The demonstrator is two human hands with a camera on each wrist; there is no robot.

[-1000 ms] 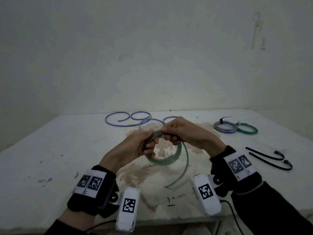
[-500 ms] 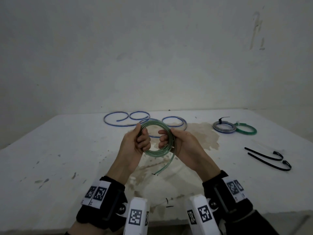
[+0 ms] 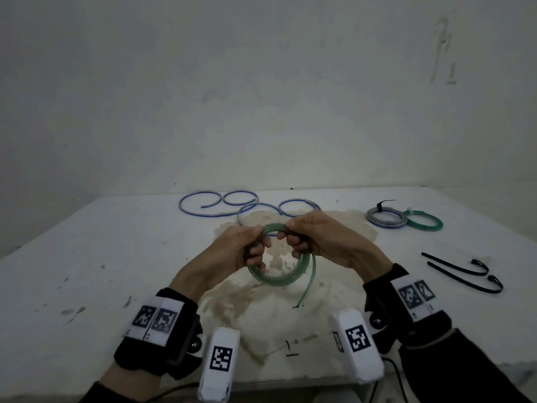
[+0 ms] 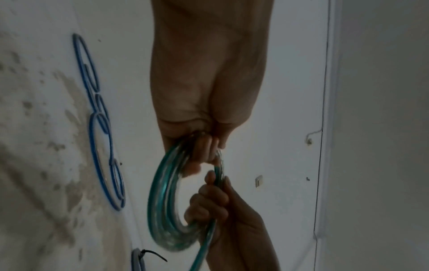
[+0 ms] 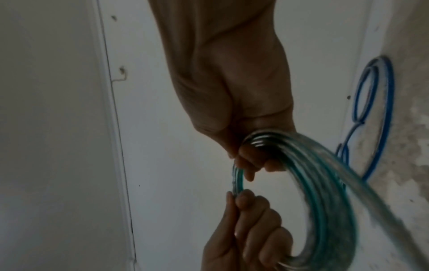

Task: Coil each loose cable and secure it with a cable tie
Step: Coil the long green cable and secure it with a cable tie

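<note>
The left hand [image 3: 232,251] and right hand [image 3: 319,239] both curl their fingers around the green cable [image 3: 279,279], holding its loops above the table [image 3: 87,257].

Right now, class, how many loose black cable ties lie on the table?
2. One loose black cable tie lies near the table's right edge; the second cable tie lies just in front of it.

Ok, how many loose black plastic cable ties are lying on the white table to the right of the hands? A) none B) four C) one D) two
D: two black cable ties lie side by side on the white table, right of the right hand, untouched.
</note>
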